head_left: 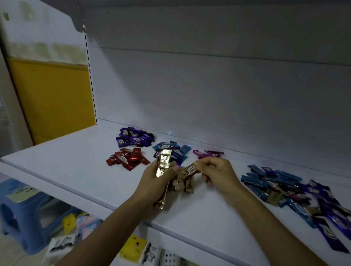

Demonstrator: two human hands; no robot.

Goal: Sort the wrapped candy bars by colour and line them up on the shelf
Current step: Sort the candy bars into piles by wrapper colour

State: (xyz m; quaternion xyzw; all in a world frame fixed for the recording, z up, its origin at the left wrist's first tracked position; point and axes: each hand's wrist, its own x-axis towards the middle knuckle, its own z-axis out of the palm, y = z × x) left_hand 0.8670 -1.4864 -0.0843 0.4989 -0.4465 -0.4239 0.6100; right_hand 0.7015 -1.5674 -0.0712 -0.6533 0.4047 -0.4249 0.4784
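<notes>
The white shelf [70, 165] carries everything, and the candy bars on it lie in heaps by colour. Toward the back wall sit 4 sorted heaps: a violet heap [133, 139] farthest left, a red heap [128, 159] just in front of it, a blue heap [174, 149] to their right, and a small magenta heap [208, 154] further right, close to the wall. Well apart on the right lies a large unsorted heap [297, 196] of mostly blue and violet bars, with a few gold ones among them.

The left hand [157, 182] is over the middle of the shelf. Its grip is curled round a bundle of gold candy bars [164, 162], which stand upright with their upper ends above the fingers. The right hand [215, 174] is just beside it - thumb and forefinger pinch the end of 1 gold-and-brown bar [191, 169], the other fingers curled under. Between the 2 hands a few loose gold bars [186, 183] lie on the shelf.

Below the shelf edge, a lower level holds small printed packets [132, 248], yellow, white and pink. A blue plastic stool [19, 207] stands on the floor at left.
</notes>
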